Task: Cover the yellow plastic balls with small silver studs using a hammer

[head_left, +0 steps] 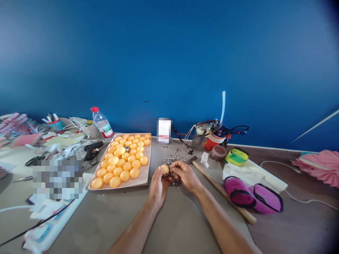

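An orange ping-pong ball (165,169) is gripped in my left hand (158,185), near the middle of the table. Close against it, my right hand (185,175) has thumb and forefinger pinched together; whatever lies between them is too small to make out. Just behind and below both hands spreads a pile of small shiny metal pieces (173,159), partly hidden by my fingers. To the left stands a shallow white tray (145,176) with several more orange balls in it. One small metallic object (127,149) lies among those balls.
A wooden-handled hammer (225,192) lies right of my hands, beside magenta mesh cuffs (253,197) and a yellow-green tape measure (237,156). Behind the tray stands a water bottle (102,123). A glue gun (92,150) and papers clutter the left. A blue wall (169,63) closes the back.
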The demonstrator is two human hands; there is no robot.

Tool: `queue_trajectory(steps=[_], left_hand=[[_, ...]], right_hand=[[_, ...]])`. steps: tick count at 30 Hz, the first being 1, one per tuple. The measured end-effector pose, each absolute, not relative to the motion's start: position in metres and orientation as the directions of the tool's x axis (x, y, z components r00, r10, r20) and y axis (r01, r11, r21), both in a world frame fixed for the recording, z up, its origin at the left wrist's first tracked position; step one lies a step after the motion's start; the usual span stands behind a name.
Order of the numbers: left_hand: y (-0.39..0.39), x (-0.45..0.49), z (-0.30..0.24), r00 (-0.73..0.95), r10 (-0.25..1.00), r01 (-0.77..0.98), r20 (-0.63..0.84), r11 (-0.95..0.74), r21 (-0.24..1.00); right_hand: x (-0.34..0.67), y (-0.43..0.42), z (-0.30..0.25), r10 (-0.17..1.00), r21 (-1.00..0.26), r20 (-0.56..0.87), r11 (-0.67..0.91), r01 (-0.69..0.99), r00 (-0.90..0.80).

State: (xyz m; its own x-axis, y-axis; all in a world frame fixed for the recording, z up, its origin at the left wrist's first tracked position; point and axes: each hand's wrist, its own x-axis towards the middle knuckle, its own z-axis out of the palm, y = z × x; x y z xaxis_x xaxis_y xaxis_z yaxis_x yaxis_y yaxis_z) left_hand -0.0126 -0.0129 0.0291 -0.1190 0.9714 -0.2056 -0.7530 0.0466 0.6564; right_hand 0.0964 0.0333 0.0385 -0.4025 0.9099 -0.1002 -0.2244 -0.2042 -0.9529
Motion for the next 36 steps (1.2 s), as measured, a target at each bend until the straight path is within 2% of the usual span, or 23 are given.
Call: queue_trajectory(steps=[5,11,17,28,36], left_hand=[[-0.013,-0.013,0.03,-0.138,0.967,-0.743,-0.212,0.04,0.668],[-0.013,-0.013,0.029,-0.125,0.973,-0.744,-0.196,0.038,0.667],[-0.013,-0.012,0.025,-0.158,0.969,-0.708,-0.189,0.022,0.706],[-0.016,-0.011,0.02,-0.178,0.97,-0.643,-0.164,0.011,0.766],[-0.016,-0.013,0.024,-0.169,0.974,-0.653,-0.15,0.004,0.758]], right_hand=[[0.097,0.032,0.04,0.908,-0.981,-0.082,-0.146,-0.128,-0.41],[0.097,0.03,0.042,0.887,-0.979,-0.138,-0.189,-0.075,-0.441],[0.099,0.032,0.037,0.862,-0.977,-0.154,-0.206,-0.056,-0.482],[0.098,0.03,0.047,0.891,-0.991,-0.113,-0.133,-0.014,-0.439],[0.094,0.03,0.039,0.872,-0.977,-0.084,-0.167,-0.133,-0.483]])
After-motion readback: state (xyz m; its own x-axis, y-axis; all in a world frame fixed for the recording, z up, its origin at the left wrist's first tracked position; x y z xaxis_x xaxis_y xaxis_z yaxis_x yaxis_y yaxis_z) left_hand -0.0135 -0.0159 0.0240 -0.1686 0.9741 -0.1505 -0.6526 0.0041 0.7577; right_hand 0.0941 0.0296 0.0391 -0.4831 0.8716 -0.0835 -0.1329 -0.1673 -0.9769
